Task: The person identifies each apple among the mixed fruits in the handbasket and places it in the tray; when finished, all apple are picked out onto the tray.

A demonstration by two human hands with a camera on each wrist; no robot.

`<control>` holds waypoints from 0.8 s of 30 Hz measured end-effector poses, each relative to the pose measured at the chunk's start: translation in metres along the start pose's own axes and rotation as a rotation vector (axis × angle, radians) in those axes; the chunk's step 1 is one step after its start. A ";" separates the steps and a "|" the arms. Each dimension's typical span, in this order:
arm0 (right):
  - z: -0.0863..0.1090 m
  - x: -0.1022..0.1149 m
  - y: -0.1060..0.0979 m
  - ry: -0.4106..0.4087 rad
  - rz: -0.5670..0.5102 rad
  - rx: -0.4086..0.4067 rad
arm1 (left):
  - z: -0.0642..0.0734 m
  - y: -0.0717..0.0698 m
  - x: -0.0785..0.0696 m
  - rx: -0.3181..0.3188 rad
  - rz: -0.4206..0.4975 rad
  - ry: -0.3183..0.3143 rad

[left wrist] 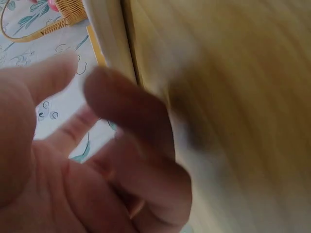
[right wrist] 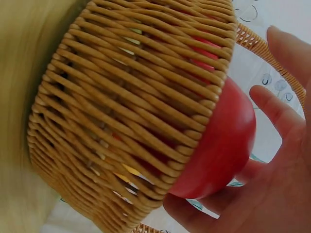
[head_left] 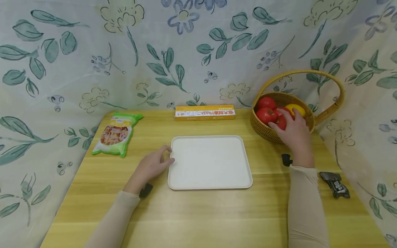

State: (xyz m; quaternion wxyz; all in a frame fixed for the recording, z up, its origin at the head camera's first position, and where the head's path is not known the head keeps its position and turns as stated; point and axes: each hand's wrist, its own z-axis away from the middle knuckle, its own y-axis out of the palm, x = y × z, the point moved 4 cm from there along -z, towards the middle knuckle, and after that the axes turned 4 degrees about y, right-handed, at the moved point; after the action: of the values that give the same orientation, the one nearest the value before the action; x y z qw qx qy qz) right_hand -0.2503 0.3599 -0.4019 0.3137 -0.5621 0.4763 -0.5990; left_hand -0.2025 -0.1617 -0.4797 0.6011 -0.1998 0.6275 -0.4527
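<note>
A wicker basket point(head_left: 266, 132) with a tall handle stands at the back right, holding several red apples point(head_left: 266, 115) and a yellow fruit point(head_left: 295, 109). My right hand point(head_left: 294, 132) reaches over its front rim with fingers spread around a red apple point(right wrist: 221, 141). In the right wrist view the thumb and nearest finger stand off that apple, while lower fingers lie close along its side. At the left edge of a white rectangular tray point(head_left: 211, 163) is my left hand point(head_left: 153, 163). Its fingers are loosely bent, with nothing between them and the thumb point(left wrist: 53, 77).
A yellow and white pasta box point(head_left: 204, 113) lies by the back edge. To the left is a green food bag point(head_left: 118, 134) with a picture on it. A small black packet point(head_left: 335, 185) lies beside the right forearm. Patterned cloth point(head_left: 173, 51) hangs behind the wooden table point(head_left: 198, 217).
</note>
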 end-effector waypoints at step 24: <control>-0.006 -0.015 0.010 0.021 -0.076 -0.045 | -0.001 0.012 0.018 0.240 0.494 0.019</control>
State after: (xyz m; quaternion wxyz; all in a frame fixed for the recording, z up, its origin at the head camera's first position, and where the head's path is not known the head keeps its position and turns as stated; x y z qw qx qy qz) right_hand -0.2547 0.3716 -0.4160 0.2731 -0.5805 0.4709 -0.6055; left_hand -0.2033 -0.1697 -0.5003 0.7070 0.0363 0.6045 -0.3653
